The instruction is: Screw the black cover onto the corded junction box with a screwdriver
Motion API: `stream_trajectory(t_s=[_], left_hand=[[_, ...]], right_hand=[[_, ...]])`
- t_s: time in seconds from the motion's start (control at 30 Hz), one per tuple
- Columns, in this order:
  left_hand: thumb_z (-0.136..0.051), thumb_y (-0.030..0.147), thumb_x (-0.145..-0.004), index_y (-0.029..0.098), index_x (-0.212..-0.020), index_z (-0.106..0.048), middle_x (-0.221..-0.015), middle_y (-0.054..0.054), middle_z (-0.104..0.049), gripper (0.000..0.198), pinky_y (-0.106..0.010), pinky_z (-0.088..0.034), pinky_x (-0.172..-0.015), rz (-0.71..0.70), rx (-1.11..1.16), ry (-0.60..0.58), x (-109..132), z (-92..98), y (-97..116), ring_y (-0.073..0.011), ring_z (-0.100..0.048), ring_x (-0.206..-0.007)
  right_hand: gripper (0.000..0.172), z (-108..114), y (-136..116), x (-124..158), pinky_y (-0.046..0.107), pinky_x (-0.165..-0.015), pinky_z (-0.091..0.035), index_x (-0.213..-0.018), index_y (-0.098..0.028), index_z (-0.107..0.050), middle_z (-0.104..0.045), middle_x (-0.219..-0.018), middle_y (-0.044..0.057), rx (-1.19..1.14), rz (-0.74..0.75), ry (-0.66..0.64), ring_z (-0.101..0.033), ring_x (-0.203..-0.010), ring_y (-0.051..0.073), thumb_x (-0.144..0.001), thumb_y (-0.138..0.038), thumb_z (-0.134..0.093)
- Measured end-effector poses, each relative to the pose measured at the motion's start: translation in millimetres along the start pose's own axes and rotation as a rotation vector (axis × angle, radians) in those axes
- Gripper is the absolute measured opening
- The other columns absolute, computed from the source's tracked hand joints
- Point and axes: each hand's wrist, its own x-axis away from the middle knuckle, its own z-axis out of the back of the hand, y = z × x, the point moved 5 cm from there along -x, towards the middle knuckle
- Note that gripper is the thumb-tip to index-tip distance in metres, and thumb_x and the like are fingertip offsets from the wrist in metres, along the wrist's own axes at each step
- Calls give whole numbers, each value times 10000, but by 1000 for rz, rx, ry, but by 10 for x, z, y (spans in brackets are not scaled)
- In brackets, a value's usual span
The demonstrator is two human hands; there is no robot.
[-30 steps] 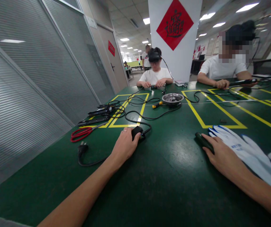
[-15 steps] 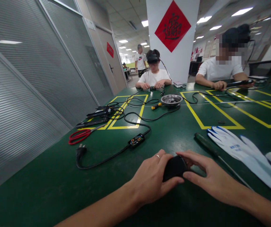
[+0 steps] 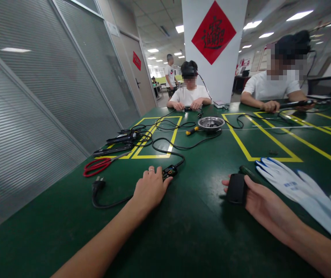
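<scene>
My left hand point(image 3: 151, 188) grips the near end of an open inline control box point(image 3: 170, 172) on a black power cord; its circuit board shows, and my fingers hide part of the case. From the box the cord runs under my hand to a plug point(image 3: 97, 186) at the left. Off to the right, my right hand point(image 3: 255, 195) holds a black plastic cover point(image 3: 236, 189) just above the table, its smooth face towards me. A screwdriver point(image 3: 248, 172) lies partly hidden behind that hand.
White gloves point(image 3: 295, 189) lie at the right. Red-handled scissors point(image 3: 97, 166) and a heap of black parts and cords point(image 3: 125, 139) are at the left. Farther back stand a metal bowl point(image 3: 211, 123) and a yellow-black tool point(image 3: 192, 130). Two people sit across the table point(image 3: 200, 239).
My hands have parted. The left has moved left and forward onto the circuit-board box; the right has drawn rightward, carrying the black cover both hands held before.
</scene>
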Motion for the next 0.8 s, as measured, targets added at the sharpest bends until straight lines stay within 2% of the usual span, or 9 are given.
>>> stream_trajectory(t_s=[0.07, 0.17, 0.27, 0.37, 0.63, 0.73, 0.8], left_hand=[[-453, 475, -904, 169, -1183, -555, -1129, -157, -522, 427, -398, -485, -799, -37, 19, -45, -60, -69, -90, -313, -585, -987], [-469, 461, -904, 237, -1269, -509, -1155, -114, -513, 430, -338, -484, -813, -77, 52, -61, -83, -92, -128, -245, -623, -921], [-463, 543, -888, 246, -1270, -509, -1141, -102, -514, 486, -324, -492, -781, -75, 73, -52, -73, -70, -118, -232, -642, -863], [-435, 599, -881, 236, -1193, -557, -1114, -95, -526, 494, -323, -493, -759, -54, 81, -15, -67, -21, -100, -231, -644, -842], [-337, 559, -934, 225, -1160, -552, -1169, -96, -549, 456, -344, -485, -778, 63, 74, 150, -107, 177, -99, -263, -621, -946], [-350, 555, -934, 227, -1148, -560, -1174, -89, -560, 445, -340, -484, -777, 78, 79, 184, -109, 201, -104, -261, -621, -949], [-365, 549, -932, 226, -1136, -566, -1172, -85, -566, 432, -334, -483, -771, 78, 84, 198, -103, 206, -104, -256, -624, -942]], right_hand=[[461, 45, 24, -22, 356, -935, -492, -1150, -161, -588, -597, -1244, 118, -20, -33, 62, -623, -1034, 211, -848, -502, -513], [479, 88, 60, -31, 348, -842, -535, -1166, -161, -568, -590, -1253, 126, -70, -79, 84, -648, -932, 196, -847, -512, -502], [483, 135, 71, -40, 339, -779, -548, -1203, -176, -533, -591, -1250, 132, -93, -116, 73, -653, -867, 177, -858, -509, -482], [456, 185, 38, -79, 340, -751, -549, -1175, -173, -538, -601, -1228, 144, -20, -107, 63, -654, -850, 176, -882, -504, -425], [403, 263, -196, -411, 331, -683, -548, -1144, -127, -506, -663, -1044, 155, 417, 86, 216, -655, -782, 179, -908, -420, -359], [463, 268, -344, -614, 332, -651, -536, -1120, -114, -525, -660, -990, 153, 618, 205, 285, -641, -741, 183, -919, -462, -295], [504, 248, -436, -722, 360, -684, -521, -1082, -116, -561, -647, -984, 156, 805, 318, 326, -624, -763, 202, -915, -499, -280]])
